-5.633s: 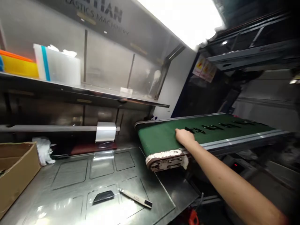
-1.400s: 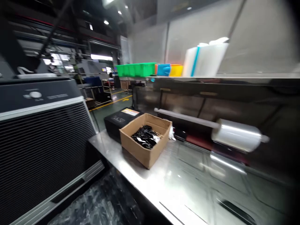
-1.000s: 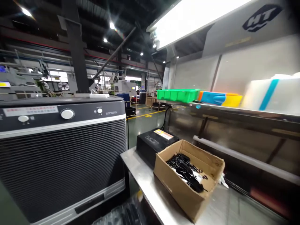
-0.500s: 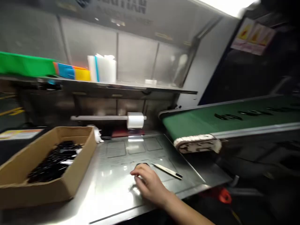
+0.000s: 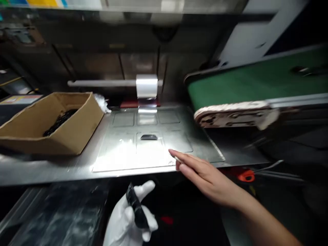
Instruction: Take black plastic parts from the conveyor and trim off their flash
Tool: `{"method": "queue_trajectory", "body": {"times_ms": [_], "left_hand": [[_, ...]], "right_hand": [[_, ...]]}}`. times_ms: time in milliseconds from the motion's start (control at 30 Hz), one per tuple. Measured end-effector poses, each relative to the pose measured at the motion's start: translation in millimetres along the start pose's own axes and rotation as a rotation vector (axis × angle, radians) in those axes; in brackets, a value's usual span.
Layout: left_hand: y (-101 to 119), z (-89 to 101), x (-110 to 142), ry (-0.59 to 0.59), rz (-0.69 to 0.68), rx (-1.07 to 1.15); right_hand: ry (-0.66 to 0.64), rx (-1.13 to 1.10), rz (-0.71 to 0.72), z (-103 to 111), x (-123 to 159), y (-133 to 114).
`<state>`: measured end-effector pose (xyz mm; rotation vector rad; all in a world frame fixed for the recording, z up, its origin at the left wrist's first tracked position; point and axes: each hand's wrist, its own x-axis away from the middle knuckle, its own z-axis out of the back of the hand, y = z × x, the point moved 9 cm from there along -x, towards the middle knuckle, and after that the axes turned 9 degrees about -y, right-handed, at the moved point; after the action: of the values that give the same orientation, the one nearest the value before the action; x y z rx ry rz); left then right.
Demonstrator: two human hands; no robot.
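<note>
My left hand (image 5: 125, 218), in a white glove, is low in front of the table edge. Its fingers are closed around a black, elongated, slightly curved part (image 5: 137, 208), which is tilted. My bare right hand (image 5: 205, 174) hovers over the front edge of the table with a slim pale pen-like tool (image 5: 175, 158) pinched in it, most of the tool hidden by the fingers. Farther back, a small flat black piece (image 5: 149, 137) lies on the clear sheet (image 5: 123, 147) with outlined squares, apart from both hands.
An open cardboard box (image 5: 74, 140) with black parts inside stands at the left. A white roll (image 5: 147, 86) hangs on a bar at the back. To the right is a green conveyor belt (image 5: 243, 82); an orange-handled item (image 5: 246, 175) is below the table edge.
The view has tipped downward. My gloved left hand has come into view with the black part. My right hand has picked up the pen-like tool and uncovered the flat black piece.
</note>
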<state>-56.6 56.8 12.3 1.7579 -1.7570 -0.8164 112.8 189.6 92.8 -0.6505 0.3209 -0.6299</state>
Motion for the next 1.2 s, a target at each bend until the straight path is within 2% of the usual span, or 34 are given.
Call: {"method": "queue_trajectory", "body": {"times_ms": [100, 200, 300, 400, 600, 767, 1067, 1200], "left_hand": [[-7, 2.2, 5, -0.022, -0.091, 0.003], [-18, 0.7, 12, -0.054, -0.06, -0.004], [-24, -1.6, 15, -0.046, 0.001, -0.026], [-24, -6.9, 13, -0.065, 0.004, -0.051], [-33, -11.1, 11, -0.111, 0.058, -0.047], [-38, -8.3, 13, -0.07, 0.16, -0.101], [-35, -11.7, 12, -0.049, 0.13, -0.046], [-41, -12.6, 15, -0.057, 0.129, 0.063]], "right_hand": [[-0.165, -0.131, 0.135, -34, 14, -30], [-0.177, -0.192, 0.208, -57, 16, -50], [-0.211, -0.221, 0.233, -74, 12, -58], [-0.282, -0.228, 0.207, -84, 11, -55], [-0.286, -0.173, 0.158, -86, 18, -46], [-0.251, -0.132, 0.17, -83, 23, -46], [-0.306, -0.122, 0.236, -86, 25, -44], [-0.313, -0.099, 0.24, -86, 27, -46]]}}
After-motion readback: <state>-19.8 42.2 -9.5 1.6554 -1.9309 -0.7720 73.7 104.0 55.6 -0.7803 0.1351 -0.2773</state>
